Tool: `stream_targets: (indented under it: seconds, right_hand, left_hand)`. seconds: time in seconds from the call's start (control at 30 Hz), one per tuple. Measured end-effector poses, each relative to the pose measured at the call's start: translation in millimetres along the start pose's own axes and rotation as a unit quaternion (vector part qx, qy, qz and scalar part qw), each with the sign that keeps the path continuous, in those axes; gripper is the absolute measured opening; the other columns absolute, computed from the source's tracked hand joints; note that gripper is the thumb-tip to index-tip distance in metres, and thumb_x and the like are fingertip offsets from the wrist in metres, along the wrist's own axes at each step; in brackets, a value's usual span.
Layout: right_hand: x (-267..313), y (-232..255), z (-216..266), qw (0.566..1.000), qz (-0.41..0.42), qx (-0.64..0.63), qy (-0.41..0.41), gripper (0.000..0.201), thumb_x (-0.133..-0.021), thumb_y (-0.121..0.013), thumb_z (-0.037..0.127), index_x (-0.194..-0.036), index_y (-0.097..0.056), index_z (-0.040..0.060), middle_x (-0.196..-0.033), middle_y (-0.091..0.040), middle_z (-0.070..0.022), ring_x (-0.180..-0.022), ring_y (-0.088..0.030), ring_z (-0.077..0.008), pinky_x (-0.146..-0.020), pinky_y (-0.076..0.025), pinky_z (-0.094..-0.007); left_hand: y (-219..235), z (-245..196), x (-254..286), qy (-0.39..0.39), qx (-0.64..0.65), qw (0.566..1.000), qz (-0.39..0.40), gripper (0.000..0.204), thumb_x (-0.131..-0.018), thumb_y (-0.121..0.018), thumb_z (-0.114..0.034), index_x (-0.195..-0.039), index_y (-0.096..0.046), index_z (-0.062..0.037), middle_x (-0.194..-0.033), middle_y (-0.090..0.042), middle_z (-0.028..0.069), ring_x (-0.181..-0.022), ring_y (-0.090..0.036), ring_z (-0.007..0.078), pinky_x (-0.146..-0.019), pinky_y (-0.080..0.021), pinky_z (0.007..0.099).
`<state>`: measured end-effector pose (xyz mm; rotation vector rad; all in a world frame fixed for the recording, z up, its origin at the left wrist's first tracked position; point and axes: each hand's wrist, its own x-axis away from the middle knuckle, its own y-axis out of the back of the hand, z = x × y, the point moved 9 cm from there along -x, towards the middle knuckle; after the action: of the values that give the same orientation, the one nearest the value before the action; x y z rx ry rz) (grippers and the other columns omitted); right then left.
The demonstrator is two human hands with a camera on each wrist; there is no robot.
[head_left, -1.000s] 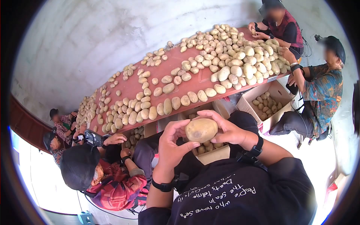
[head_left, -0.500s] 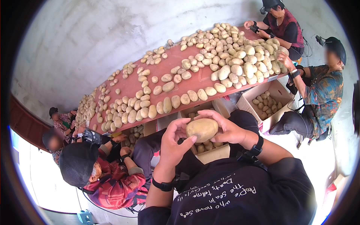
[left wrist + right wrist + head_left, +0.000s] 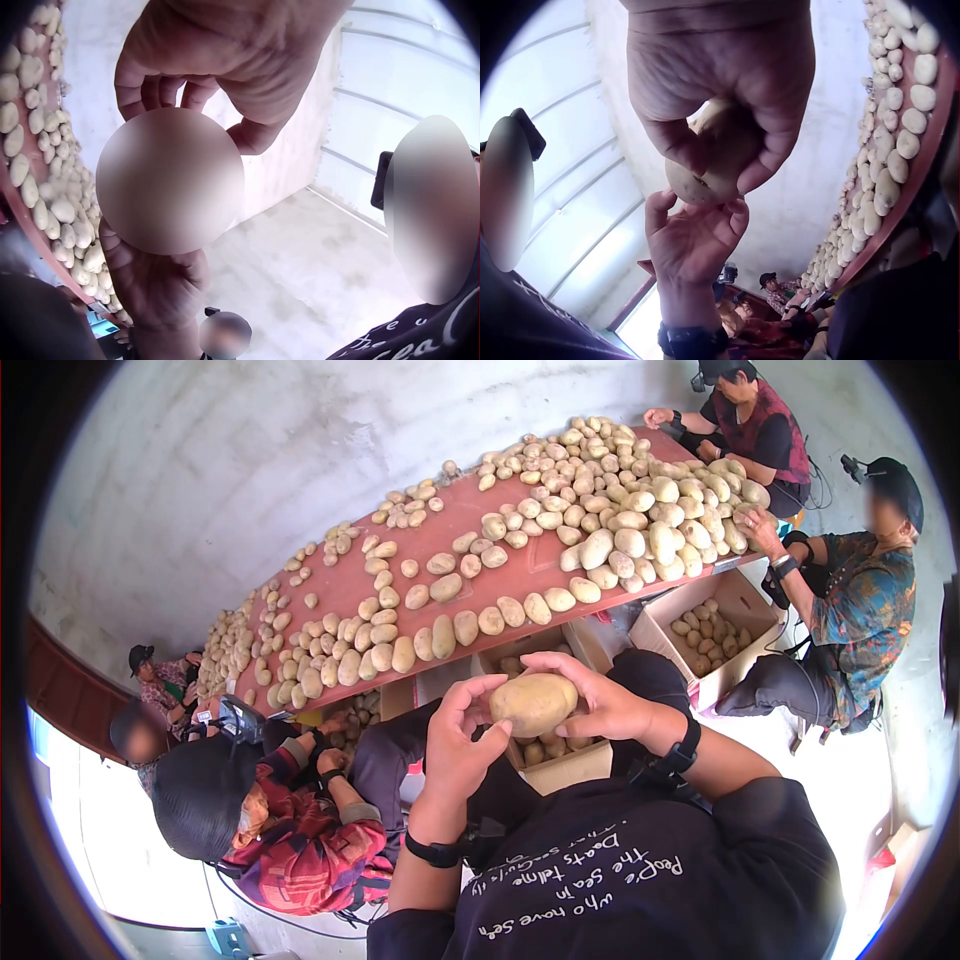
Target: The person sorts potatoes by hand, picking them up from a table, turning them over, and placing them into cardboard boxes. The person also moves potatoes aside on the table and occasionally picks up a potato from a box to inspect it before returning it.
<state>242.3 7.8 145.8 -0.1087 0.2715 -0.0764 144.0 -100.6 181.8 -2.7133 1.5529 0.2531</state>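
Observation:
A large, pale yellow-brown potato (image 3: 534, 702) is held up in front of the chest, between both hands. My left hand (image 3: 462, 732) holds its left end, thumb low and fingers curved over the side. My right hand (image 3: 612, 705) grips the other end, its fingers arching over the top. In the right wrist view, the right thumb and fingers pinch the potato (image 3: 712, 161) from above, while the left hand's fingertips (image 3: 660, 204) touch its lower end. A blurred disc covers the potato in the left wrist view.
A long red table (image 3: 480, 580) carries rows and heaps of potatoes, with a large pile (image 3: 660, 525) at the right. Below its edge, a cardboard box (image 3: 572, 765) of potatoes stands by my lap, and another box (image 3: 710, 645) at the right. Several people sit around the table.
The potato has turned a little between the hands, and a dark patch on its face no longer shows. My left thumb has shifted up along it. The neighbour at the right reaches to the pile.

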Motion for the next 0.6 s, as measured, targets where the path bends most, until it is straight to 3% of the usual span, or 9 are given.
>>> stream_targets:
  seconds: [0.37, 0.6]
  right_hand:
    - [0.8, 1.9, -6.9, 0.999, -0.007, -0.023, -0.034, 0.082, -0.08, -0.064, -0.002, -0.151, -0.026, 0.012, -0.135, -0.042, -0.0089, -0.122, -0.047, -0.0179, -0.096, -0.047, -0.0296]
    - [-0.3, -1.5, 7.4, 0.998, -0.018, 0.06, 0.029, 0.08, -0.077, -0.065, -0.002, -0.149, -0.031, 0.0094, -0.135, -0.045, -0.0093, -0.128, -0.044, -0.0207, -0.106, -0.039, -0.0343]
  left_hand:
    - [-2.2, -2.7, -2.0, -0.001, 0.002, 1.0, 0.009, 0.046, -0.078, -0.063, 0.002, -0.124, -0.058, 0.0008, -0.113, -0.054, 0.0057, -0.101, -0.057, 0.013, -0.089, -0.048, 0.0293]
    - [-0.3, -2.5, -2.2, 0.0, 0.007, 1.0, -0.007, 0.041, -0.079, -0.064, 0.0, -0.119, -0.059, 0.0009, -0.113, -0.057, 0.0057, -0.102, -0.057, 0.0131, -0.09, -0.046, 0.0292]
